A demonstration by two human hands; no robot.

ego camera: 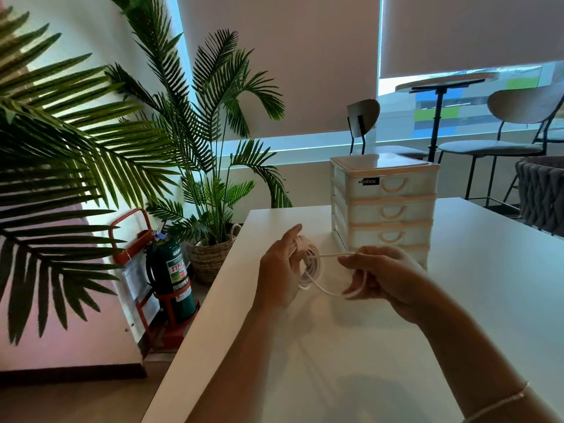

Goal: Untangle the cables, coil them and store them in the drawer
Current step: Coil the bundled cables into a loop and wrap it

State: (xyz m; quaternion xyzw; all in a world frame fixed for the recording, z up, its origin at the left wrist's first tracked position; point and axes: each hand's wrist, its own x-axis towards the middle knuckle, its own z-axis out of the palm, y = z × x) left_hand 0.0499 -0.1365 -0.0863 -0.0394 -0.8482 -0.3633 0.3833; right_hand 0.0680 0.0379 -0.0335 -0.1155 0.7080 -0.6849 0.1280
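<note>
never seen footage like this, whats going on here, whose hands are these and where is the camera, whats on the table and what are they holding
There is no machine here. A person wears one wide-angle camera on the head, and it looks forward and down, so you see that person's own two arms reaching into the picture.

The left hand holds a coil of white cable wound into loops. The right hand pinches the loose end of the same cable, which runs from the coil across to its fingers and loops back below. It looks like the end is being wrapped to finish the coil.

On the white table stands a small white drawer unit; all the drawers you can see are closed, and the hands partly hide the bottom one. The plants, fire extinguisher and chairs behind are just the room.
</note>
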